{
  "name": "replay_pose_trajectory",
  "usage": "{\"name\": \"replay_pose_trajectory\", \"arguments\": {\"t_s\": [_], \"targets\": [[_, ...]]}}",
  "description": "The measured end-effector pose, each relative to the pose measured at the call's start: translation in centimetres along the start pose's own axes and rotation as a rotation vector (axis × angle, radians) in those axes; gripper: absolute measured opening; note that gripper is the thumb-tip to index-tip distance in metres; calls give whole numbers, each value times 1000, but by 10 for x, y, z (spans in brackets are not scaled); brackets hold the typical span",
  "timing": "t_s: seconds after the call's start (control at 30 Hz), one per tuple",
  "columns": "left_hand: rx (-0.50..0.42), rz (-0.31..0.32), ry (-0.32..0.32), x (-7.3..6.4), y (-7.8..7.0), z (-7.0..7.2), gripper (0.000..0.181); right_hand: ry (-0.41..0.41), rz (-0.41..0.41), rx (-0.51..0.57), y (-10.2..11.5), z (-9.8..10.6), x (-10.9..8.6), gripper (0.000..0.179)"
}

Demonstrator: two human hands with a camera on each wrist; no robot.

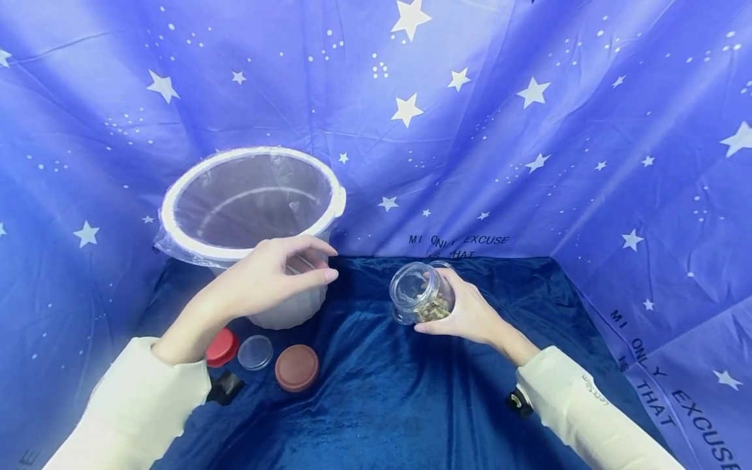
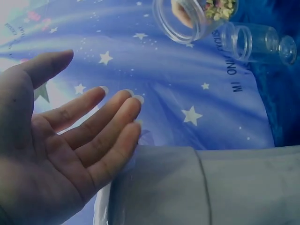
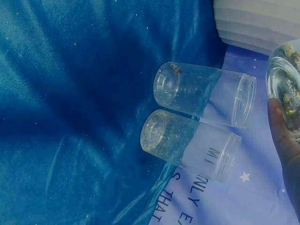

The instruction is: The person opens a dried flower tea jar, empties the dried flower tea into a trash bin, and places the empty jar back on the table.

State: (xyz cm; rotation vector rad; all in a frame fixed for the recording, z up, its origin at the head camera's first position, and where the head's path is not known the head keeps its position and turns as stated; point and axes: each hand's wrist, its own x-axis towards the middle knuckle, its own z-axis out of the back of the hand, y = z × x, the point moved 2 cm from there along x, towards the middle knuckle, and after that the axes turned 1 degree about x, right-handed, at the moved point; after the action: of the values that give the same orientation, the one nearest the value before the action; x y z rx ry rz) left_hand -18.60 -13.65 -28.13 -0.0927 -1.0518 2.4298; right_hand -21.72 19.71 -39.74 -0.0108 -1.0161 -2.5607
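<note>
My right hand (image 1: 470,312) grips a clear jar (image 1: 414,287) tilted with its uncapped mouth toward the left. Dried yellow-green bits (image 1: 433,309) lie along the lower side inside it. My left hand (image 1: 264,277) is in front of the white bin (image 1: 276,314), its thumb and fingers apart and nothing between them. In the left wrist view those fingers (image 2: 110,131) are loosely bent. Behind the held jar, two more clear jars stand on the cloth: one jar (image 3: 204,93) has a small dark-reddish bit near its base, the other jar (image 3: 190,143) is speckled near the bottom.
The bin's wide rim (image 1: 176,235) is wrapped with a clear plastic liner (image 1: 196,256). Near my left sleeve lie a red lid (image 1: 222,347), a clear lid (image 1: 255,352) and a brownish-red lid (image 1: 297,368). Dark blue cloth (image 1: 388,405) covers the table; a starry curtain (image 1: 470,163) surrounds it.
</note>
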Motion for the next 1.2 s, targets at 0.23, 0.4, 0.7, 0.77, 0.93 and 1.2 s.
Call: {"name": "replay_pose_trajectory", "arguments": {"t_s": [0.23, 0.4, 0.7, 0.77, 0.93, 1.2], "targets": [[46, 39, -92, 1, 1, 18, 32, -12, 5, -6, 2, 3, 3, 95], [42, 50, -146, 3, 6, 28, 31, -17, -3, -11, 5, 5, 6, 97], [-56, 58, -227, 3, 12, 45, 32, -23, -2, -20, 8, 6, 8, 97], [-52, 66, -262, 2, 14, 50, 32, -19, -5, -18, 9, 6, 8, 98], [-41, 83, -327, 0, 22, 63, 33, -16, -14, -11, 11, 8, 9, 97], [53, 140, -449, -4, 38, 82, 35, -22, -16, -4, 12, 11, 10, 95]]}}
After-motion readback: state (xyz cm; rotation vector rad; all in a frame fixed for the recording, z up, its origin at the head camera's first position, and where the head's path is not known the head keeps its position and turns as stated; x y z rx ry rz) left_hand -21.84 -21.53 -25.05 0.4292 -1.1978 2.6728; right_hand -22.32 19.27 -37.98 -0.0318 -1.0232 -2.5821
